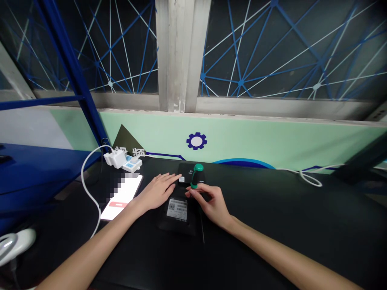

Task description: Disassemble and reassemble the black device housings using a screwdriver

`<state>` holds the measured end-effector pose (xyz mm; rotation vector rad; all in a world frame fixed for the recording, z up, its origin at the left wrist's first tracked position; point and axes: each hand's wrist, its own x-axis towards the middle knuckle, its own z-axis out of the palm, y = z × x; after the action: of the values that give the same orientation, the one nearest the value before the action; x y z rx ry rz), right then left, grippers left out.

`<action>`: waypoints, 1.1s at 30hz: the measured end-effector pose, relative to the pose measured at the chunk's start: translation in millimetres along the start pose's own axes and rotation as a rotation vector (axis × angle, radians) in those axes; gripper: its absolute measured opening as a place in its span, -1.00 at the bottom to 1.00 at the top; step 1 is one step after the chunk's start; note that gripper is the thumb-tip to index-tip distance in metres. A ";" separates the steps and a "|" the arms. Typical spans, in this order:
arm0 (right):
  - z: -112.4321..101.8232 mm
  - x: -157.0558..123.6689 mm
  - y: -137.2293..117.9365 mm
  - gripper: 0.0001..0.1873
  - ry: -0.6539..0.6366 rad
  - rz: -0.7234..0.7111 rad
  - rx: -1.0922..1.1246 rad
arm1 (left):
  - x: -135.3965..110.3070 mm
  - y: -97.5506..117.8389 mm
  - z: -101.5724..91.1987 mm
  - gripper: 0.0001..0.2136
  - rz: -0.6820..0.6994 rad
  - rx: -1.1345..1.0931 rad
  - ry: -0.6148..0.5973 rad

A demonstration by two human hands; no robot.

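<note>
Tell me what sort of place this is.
Probably a small electronics workbench or training room: the right hand holds a screwdriver-like tool over dark labelled equipment, a power strip sits nearby, and a gear emblem decorates the wall.

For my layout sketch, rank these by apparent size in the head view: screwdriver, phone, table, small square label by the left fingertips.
1. Table
2. Phone
3. Screwdriver
4. Small label
</note>
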<state>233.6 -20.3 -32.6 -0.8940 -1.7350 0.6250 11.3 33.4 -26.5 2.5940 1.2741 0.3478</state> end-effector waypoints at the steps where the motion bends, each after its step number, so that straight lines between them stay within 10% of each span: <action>1: 0.0 0.4 0.2 -0.78 0.003 0.003 0.000 | 0.0 -0.5 0.4 -0.55 0.001 -0.001 0.002; 33: 0.8 1.5 0.1 -0.73 0.046 0.002 -0.044 | -1.2 -2.2 0.2 -0.55 0.008 -0.014 0.011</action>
<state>232.6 -19.0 -32.1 -0.9341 -1.7120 0.5655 9.0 33.8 -27.4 2.5896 1.2609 0.3710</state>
